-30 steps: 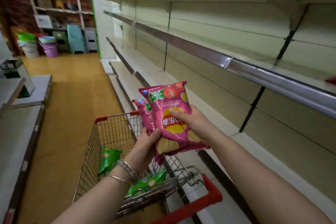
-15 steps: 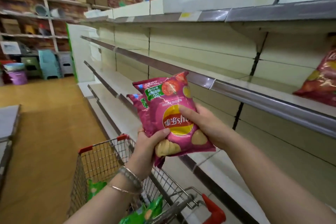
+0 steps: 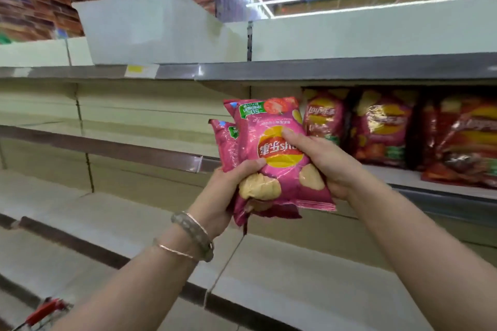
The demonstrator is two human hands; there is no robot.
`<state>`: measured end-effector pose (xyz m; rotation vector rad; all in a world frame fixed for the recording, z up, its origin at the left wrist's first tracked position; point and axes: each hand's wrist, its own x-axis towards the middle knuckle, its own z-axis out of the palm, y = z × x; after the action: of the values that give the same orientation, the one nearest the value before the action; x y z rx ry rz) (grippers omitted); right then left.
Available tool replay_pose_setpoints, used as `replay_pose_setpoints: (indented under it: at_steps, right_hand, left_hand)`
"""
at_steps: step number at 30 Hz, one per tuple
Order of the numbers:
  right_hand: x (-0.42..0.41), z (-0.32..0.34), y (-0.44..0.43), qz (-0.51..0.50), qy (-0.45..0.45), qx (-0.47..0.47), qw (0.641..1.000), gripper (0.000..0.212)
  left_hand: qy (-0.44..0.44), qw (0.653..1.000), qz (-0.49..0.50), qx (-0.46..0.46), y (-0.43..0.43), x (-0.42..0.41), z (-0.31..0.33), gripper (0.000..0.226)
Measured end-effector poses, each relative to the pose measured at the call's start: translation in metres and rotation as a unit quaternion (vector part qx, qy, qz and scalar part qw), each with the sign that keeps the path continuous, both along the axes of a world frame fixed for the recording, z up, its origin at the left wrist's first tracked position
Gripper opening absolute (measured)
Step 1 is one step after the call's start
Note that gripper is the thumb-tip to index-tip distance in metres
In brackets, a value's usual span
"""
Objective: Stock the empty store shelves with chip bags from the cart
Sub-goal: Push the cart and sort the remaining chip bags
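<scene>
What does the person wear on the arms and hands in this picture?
No sleeves or gloves show on either arm. The left hand has two bangles at its wrist: a wide silver-grey bangle and a thin coppery bangle. The right hand and its wrist show no jewellery.

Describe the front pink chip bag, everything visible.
The front pink chip bag is glossy, foil-like, puffed: yellow-red round logo, tomato picture on top, chips printed below. Held roughly upright. The left hand grips its lower left; the right hand its right edge, thumb on the logo. A second pink bag sits behind it.
</scene>
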<state>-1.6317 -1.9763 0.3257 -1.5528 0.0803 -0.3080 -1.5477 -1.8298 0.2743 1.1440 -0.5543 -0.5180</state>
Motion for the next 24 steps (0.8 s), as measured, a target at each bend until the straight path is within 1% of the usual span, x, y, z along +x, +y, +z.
replay_pose_setpoints:
  at_steps: [2, 4, 6, 8, 9, 12, 13, 15, 16, 18, 20, 22, 24]
  right_hand:
    - [-0.009, 0.009, -0.017, -0.033, 0.006, -0.006, 0.999, 0.037]
    - [-0.015, 0.016, -0.035, -0.064, 0.017, 0.003, 0.998, 0.034]
    - [-0.022, 0.021, -0.055, -0.079, 0.020, 0.017, 0.996, 0.035]
    - [-0.027, 0.022, -0.074, -0.089, 0.016, 0.032, 0.995, 0.043]
    - [-0.029, 0.022, -0.083, -0.096, 0.013, 0.036, 0.995, 0.043]
    - [-0.032, 0.017, -0.108, -0.119, 0.006, 0.025, 0.993, 0.031]
    - [-0.032, 0.015, -0.115, -0.124, 0.010, 0.019, 0.992, 0.030]
    - [-0.030, 0.013, -0.128, -0.133, 0.018, 0.013, 0.991, 0.029]
    - [-0.029, 0.013, -0.134, -0.136, 0.020, 0.015, 0.990, 0.028]
    - [-0.024, 0.013, -0.144, -0.139, 0.023, 0.019, 0.990, 0.026]
    - [-0.019, 0.012, -0.152, -0.138, 0.036, 0.005, 0.990, 0.030]
    - [-0.014, 0.011, -0.157, -0.130, 0.046, -0.016, 0.990, 0.034]
    - [-0.011, 0.011, -0.158, -0.119, 0.042, -0.028, 0.992, 0.030]
  left_hand:
    - [0.007, 0.999, -0.038, 0.025, -0.019, -0.004, 0.012, 0.064]
    - [0.003, 0.998, -0.060, 0.031, -0.036, -0.008, 0.021, 0.051]
    - [0.006, 0.997, -0.072, 0.010, -0.055, -0.010, 0.030, 0.046]
    - [0.023, 0.998, -0.066, -0.007, -0.073, -0.007, 0.036, 0.045]
    - [0.030, 0.998, -0.054, -0.006, -0.082, -0.002, 0.036, 0.044]
    - [0.053, 0.998, 0.013, 0.012, -0.106, 0.010, 0.036, 0.032]
    - [0.053, 0.997, 0.043, 0.023, -0.112, 0.016, 0.035, 0.032]
    - [0.051, 0.995, 0.073, 0.050, -0.122, 0.025, 0.034, 0.043]
    - [0.044, 0.993, 0.082, 0.066, -0.126, 0.029, 0.035, 0.046]
    - [0.012, 0.990, 0.098, 0.099, -0.134, 0.035, 0.038, 0.045]
    - [-0.012, 0.985, 0.105, 0.137, -0.140, 0.038, 0.040, 0.043]
    - [-0.035, 0.979, 0.120, 0.163, -0.144, 0.042, 0.040, 0.038]
    - [-0.075, 0.967, 0.148, 0.194, -0.146, 0.047, 0.039, 0.032]
